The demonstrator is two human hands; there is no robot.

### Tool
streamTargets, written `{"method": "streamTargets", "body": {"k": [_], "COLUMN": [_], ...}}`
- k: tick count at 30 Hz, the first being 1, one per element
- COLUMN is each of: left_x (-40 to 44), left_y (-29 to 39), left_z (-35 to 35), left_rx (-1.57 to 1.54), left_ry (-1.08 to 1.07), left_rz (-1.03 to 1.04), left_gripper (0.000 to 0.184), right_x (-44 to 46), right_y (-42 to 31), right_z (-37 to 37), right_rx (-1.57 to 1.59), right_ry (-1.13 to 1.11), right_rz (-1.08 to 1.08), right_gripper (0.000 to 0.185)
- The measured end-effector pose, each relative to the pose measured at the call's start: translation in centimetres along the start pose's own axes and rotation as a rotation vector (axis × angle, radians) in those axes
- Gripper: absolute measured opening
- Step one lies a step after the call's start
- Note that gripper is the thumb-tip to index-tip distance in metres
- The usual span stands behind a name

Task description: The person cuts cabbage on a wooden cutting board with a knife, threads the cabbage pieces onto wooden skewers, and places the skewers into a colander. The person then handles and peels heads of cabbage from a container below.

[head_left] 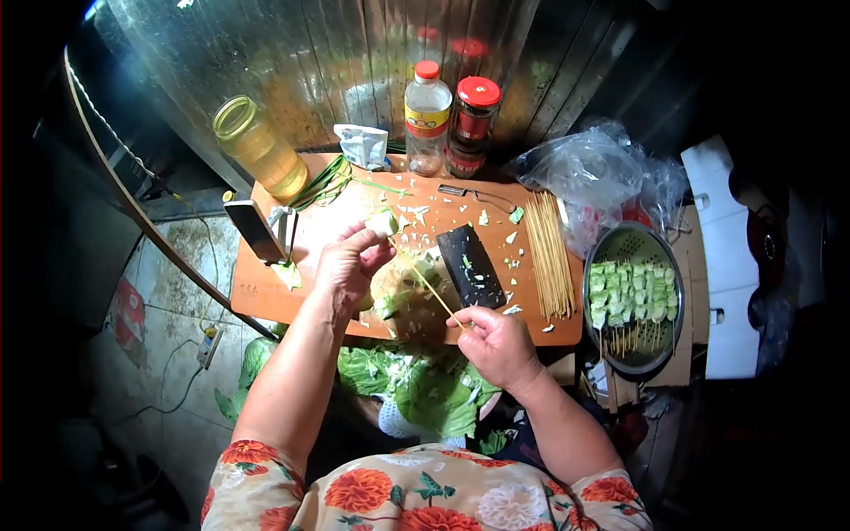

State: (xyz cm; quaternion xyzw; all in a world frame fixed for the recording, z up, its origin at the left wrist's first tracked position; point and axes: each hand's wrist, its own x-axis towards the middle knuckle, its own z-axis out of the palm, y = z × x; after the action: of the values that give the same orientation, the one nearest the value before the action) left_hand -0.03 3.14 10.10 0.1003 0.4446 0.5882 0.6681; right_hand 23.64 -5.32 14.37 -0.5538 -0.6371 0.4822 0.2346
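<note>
My left hand (352,264) pinches a small pale green piece of cabbage (383,221) at the far end of a thin bamboo skewer (427,283). The skewer's near end is gripped between thumb and fingers of my right hand (498,345). Beneath the skewer, cut cabbage (390,303) lies on the orange-brown wooden table (336,199). A dark rectangular blade (472,268), strewn with cabbage scraps, rests right of it. Farther right is a bundle of bare bamboo skewers (551,257). Filled cabbage skewers (633,292) lie in a dark oval colander (630,361).
Along the back stand a jar of yellow liquid (266,159), a clear red-capped bottle (427,124) and a red-lidded jar (475,111). A phone (254,230) is propped at left. Plastic bags (593,177) sit behind the colander. Large cabbage leaves (438,398) lie below the table's front edge.
</note>
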Motion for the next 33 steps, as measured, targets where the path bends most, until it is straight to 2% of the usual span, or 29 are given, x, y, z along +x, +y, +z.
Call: {"method": "streamTargets", "body": {"k": [4,6,10,18,21,22,27,31,33], "left_x": [-0.1,-0.9,-1.4,-2.4,-3.9,-4.9,-4.8,-3.0,-1.0], "left_y": [-0.3,-0.3,0.0,-0.7,-2.7,-3.4,-2.5,-1.5,-2.1], "left_z": [0.2,0.8,1.0,2.3,3.3,3.7,3.3,3.6,3.1], "left_rx": [0.111,0.260,0.307,0.351,0.474,0.420,0.443,0.459,0.455], "left_ry": [-0.073,-0.059,-0.089,-0.201,-0.344,-0.487,-0.609,-0.544,-0.361], "left_rz": [0.131,0.277,0.250,0.234,0.133,0.109,-0.059,0.089,0.205], "left_gripper": [0.044,0.046,0.043,0.040,0.036,0.039,0.039,0.038,0.029], "right_x": [-0.2,-0.4,-0.4,-0.3,0.6,0.9,0.8,1.8,1.6], "right_y": [0.5,0.3,0.7,0.0,0.2,0.3,0.6,1.6,1.0], "right_z": [0.8,1.1,1.4,1.5,1.4,1.3,0.6,0.2,-0.6], "right_rx": [0.123,0.159,0.298,0.293,0.268,0.264,0.152,0.264,0.336], "right_ry": [0.018,0.005,-0.015,0.089,0.168,0.208,0.205,0.206,0.215], "right_rz": [-0.035,-0.062,-0.063,-0.108,-0.051,-0.018,-0.015,-0.061,-0.011], "right_gripper": [0.022,0.021,0.019,0.018,0.016,0.016,0.017,0.017,0.018]}}
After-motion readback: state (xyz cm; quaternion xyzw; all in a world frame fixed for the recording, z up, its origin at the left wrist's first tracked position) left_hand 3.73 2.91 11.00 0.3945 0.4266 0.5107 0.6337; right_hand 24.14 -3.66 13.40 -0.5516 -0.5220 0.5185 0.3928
